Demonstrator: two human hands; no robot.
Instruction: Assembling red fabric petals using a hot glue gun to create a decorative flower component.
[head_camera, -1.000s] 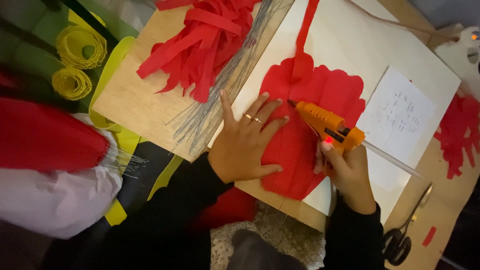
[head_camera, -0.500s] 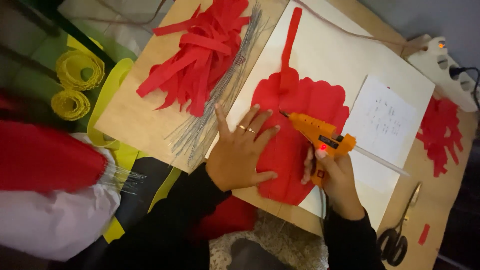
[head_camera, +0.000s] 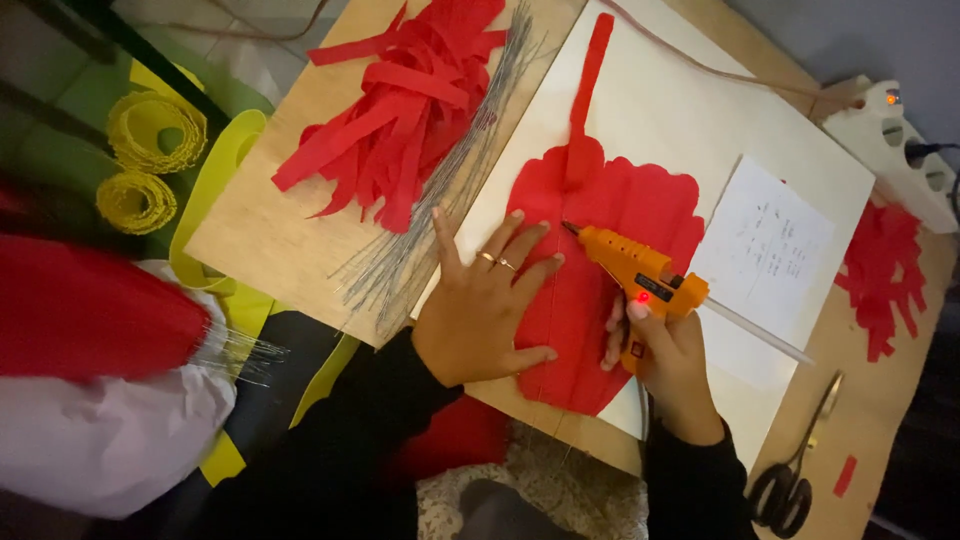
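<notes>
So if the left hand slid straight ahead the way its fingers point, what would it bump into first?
Its fingertips already rest on the red paper shape. Straight on, the left hand would probably meet the narrow red strip rising from it, or pass just beside it over the white sheet; hard to judge.

Single head camera, looking steeply down, close over table (head_camera: 290, 250)

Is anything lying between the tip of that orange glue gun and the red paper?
Nothing visible does. The glue gun in the right hand points its tip straight at the red paper petal; the left hand lies beside it.
</notes>
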